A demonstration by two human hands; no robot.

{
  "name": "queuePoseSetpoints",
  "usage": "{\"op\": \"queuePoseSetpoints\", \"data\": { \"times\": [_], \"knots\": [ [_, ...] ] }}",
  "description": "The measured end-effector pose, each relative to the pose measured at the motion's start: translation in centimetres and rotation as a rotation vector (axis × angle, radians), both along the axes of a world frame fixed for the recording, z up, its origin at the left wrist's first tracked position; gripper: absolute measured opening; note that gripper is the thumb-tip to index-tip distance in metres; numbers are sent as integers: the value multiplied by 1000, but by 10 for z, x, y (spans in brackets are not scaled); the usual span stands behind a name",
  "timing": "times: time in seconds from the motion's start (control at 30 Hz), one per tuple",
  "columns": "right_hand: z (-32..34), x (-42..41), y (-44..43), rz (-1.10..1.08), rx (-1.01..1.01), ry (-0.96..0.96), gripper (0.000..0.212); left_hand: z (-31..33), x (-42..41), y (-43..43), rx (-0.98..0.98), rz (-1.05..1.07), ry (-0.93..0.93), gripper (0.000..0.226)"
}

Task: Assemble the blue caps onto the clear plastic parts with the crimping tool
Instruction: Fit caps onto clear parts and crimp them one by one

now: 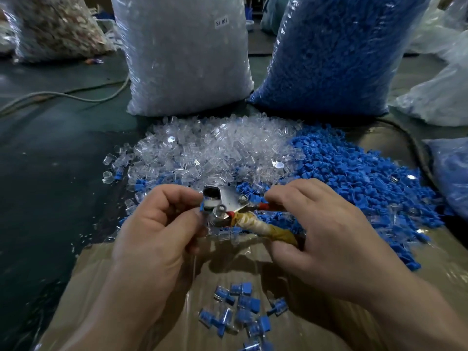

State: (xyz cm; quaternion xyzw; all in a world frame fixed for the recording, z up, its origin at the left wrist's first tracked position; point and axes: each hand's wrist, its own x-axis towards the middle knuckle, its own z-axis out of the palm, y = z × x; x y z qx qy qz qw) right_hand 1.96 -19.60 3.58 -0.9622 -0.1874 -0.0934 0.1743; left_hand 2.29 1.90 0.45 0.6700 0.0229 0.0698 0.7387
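A metal crimping tool (228,201) with tape-wrapped handles (266,228) is held in mid-frame. My right hand (326,229) grips its handles. At the tool's jaw, my left hand (157,229) pinches a clear part with a blue cap (205,205). Behind lie a pile of clear plastic parts (215,150) and, to its right, a pile of blue caps (359,178). Several assembled blue-and-clear pieces (243,312) lie on the cardboard close to me.
A tall bag of clear parts (184,54) and a bag of blue caps (334,51) stand behind the piles. More bags sit at the far left (55,26) and right (440,97). A cable (63,95) runs across the dark floor. Taped cardboard (291,325) covers the work surface.
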Motion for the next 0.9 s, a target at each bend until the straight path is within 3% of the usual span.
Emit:
{"op": "queuePoseSetpoints", "data": {
  "times": [0.27, 0.4, 0.77, 0.9],
  "knots": [
    [1, 1, -2, 27, -27, 68, 58, 12, -5, -4, 56, -17, -38, 31],
    [3, 2, 1, 36, -79, 77, 55, 13, -6, -4, 40, -35, -27, 18],
    [7, -2, 4, 15, -29, 88, 54, 11, -9, -1, 72, -3, -86, 17],
    [2, 0, -5, -48, -46, 71, 60, 4, -4, 6, 149, 73, -63, 26]
  ]
}}
